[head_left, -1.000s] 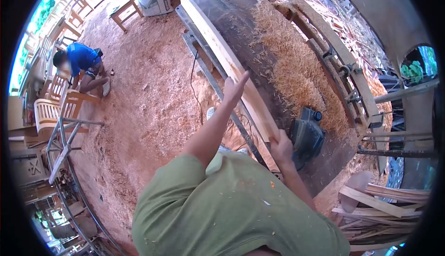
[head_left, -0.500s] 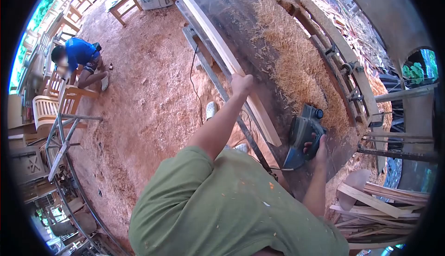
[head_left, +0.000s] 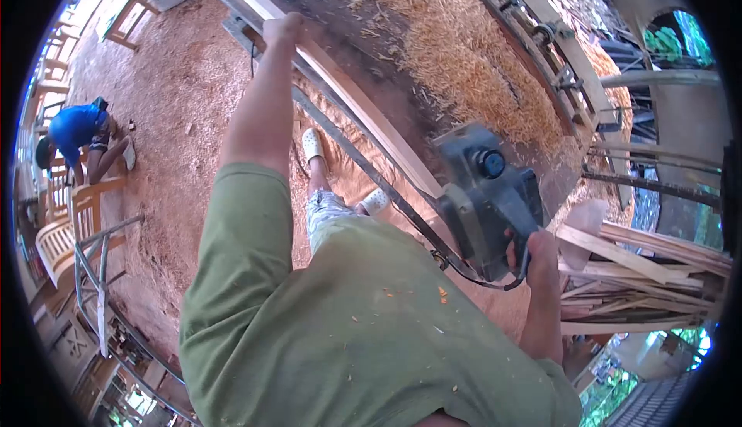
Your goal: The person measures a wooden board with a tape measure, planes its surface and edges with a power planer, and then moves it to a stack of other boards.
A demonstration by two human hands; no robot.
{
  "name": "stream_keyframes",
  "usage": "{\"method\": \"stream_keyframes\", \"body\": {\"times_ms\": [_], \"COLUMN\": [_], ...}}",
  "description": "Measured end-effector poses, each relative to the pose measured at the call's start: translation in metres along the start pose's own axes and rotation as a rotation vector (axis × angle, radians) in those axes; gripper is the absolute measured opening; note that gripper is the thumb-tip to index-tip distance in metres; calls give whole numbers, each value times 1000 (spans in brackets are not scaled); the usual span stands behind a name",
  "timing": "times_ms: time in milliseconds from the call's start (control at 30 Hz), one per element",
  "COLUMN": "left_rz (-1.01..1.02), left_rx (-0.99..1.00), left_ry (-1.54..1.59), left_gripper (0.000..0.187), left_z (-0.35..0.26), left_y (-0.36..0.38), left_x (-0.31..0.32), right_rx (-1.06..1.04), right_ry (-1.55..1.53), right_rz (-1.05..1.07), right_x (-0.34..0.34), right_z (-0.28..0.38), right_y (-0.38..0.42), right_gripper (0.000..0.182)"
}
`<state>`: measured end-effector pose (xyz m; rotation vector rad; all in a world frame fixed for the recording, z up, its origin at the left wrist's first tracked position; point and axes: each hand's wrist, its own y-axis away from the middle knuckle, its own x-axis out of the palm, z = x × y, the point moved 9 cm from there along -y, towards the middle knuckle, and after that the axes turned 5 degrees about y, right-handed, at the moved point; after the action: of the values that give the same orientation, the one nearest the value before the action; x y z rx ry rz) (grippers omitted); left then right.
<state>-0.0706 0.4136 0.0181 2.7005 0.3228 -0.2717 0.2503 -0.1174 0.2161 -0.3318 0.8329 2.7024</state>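
Observation:
A long pale wooden board lies along the near edge of the dark worktable. My left hand is closed around the board toward its far part. In my right hand is the rear handle of a dark electric planer, its fingers wrapped through the grip. The planer is tilted beside the board's near end, raised toward me; whether it touches the board cannot be made out. A black cord loops from its handle.
Curly wood shavings heap across the table, with a clamp-fitted wooden frame beyond them. Thin wood strips are stacked at right. A person in blue bends near wooden chairs on the left.
The planer has come up off the tabletop toward me and turned in my right hand. My left hand still holds the board. The view has shifted, moving the table up and left.

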Motion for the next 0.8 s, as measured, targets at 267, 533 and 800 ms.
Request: {"method": "stream_keyframes", "body": {"times_ms": [267,533,800], "left_rz": [104,43,-8], "left_rx": [-85,-64,-14], "left_ry": [-52,-39,-122], "left_gripper": [42,46,54], "left_z": [27,26,25], "left_y": [-22,-15,-18], "left_x": [12,4,6], "right_rx": [76,182,151], "right_ry": [-97,-1,-27], "right_rz": [227,289,272], "right_x": [42,49,59], "right_z": [-24,-22,-10], "right_y": [0,-5,-18], "right_gripper": [60,74,68]}}
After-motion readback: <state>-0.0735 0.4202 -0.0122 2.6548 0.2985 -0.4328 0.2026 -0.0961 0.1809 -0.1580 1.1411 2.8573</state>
